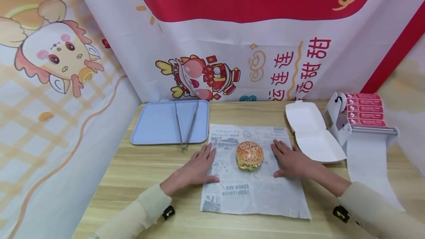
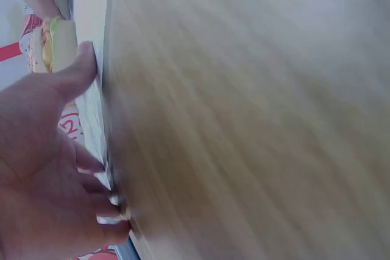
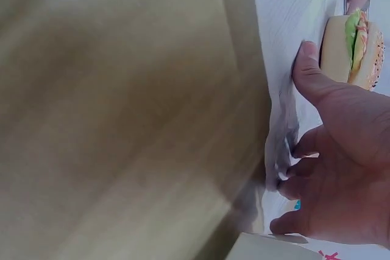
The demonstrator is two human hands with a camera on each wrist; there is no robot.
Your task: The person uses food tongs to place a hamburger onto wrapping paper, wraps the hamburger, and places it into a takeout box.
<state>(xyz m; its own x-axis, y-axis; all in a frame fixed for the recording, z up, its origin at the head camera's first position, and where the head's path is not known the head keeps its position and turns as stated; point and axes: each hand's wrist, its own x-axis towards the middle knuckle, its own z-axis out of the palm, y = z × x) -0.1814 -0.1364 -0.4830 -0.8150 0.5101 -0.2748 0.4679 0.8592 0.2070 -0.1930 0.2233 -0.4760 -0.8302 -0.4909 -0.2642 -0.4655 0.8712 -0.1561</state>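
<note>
A sesame-seed burger [image 1: 249,154] with lettuce and filling at its cut side sits in the middle of a printed sheet of wrapping paper [image 1: 255,198]. My left hand [image 1: 196,167] rests at the paper's left edge, fingers spread and thumb tip on the sheet. On the opposite side, my right hand [image 1: 292,159] lies over the right edge, its thumb [image 3: 309,59] and fingertips against the paper. In the right wrist view the burger [image 3: 341,47] stands beyond the thumb, and the paper's edge lifts a little under the fingers. Neither hand touches the burger.
A blue tray [image 1: 159,123] with metal tongs [image 1: 180,128] across it stands at the back left. An opened white takeaway box [image 1: 315,135] lies behind my right hand, beside a dispenser with a roll of red labels [image 1: 365,108]. A printed cloth [image 1: 212,40] hangs behind the table.
</note>
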